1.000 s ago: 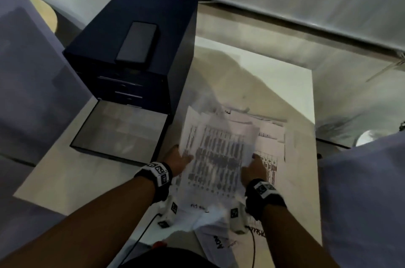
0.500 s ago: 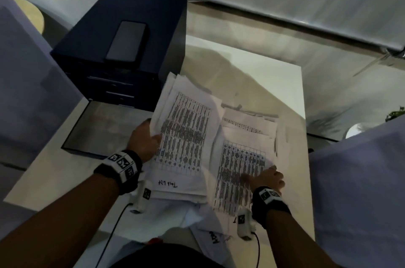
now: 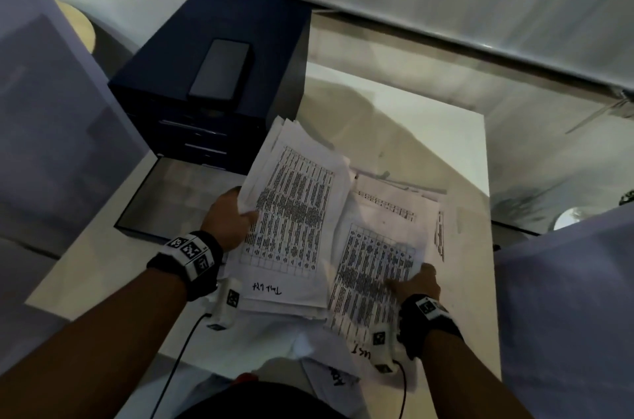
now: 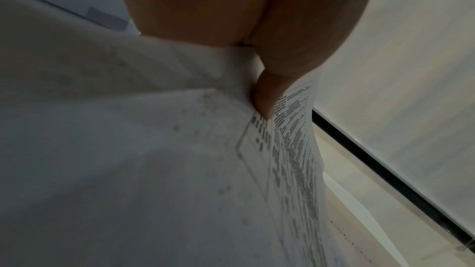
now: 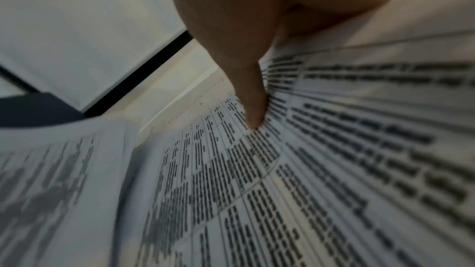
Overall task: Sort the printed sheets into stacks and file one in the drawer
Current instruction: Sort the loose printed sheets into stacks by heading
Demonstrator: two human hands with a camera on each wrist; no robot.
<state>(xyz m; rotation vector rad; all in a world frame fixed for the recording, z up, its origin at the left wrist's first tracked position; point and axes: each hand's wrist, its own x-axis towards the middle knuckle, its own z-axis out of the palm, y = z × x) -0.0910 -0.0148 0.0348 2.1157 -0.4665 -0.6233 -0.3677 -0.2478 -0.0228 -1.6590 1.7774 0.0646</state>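
On a pale table, seen from a camera on the person's head, two bare hands work with printed sheets. The left hand grips the left edge of a thick stack of sheets, thumb on the top page and fingers curled underneath. In the left wrist view the thumb presses on the printed face while the paper bends round it. This stack is lifted and tilted, and its far corner overlaps the front of a dark blue drawer cabinet. The top page carries a dense table of dark print, with a short handwritten note at its near edge.

The right hand lies at the lower right part of a second pile of sheets, which rests flat on the table just right of the held stack. In the right wrist view one straight finger presses its tip onto the printed page; the other fingers are out of sight. The two hands are well apart.

The cabinet stands at the table's far left corner, and its lowest drawer is pulled out beside the left hand. A dark phone lies flat on top of the cabinet. Both wrists wear black bands with square printed markers.
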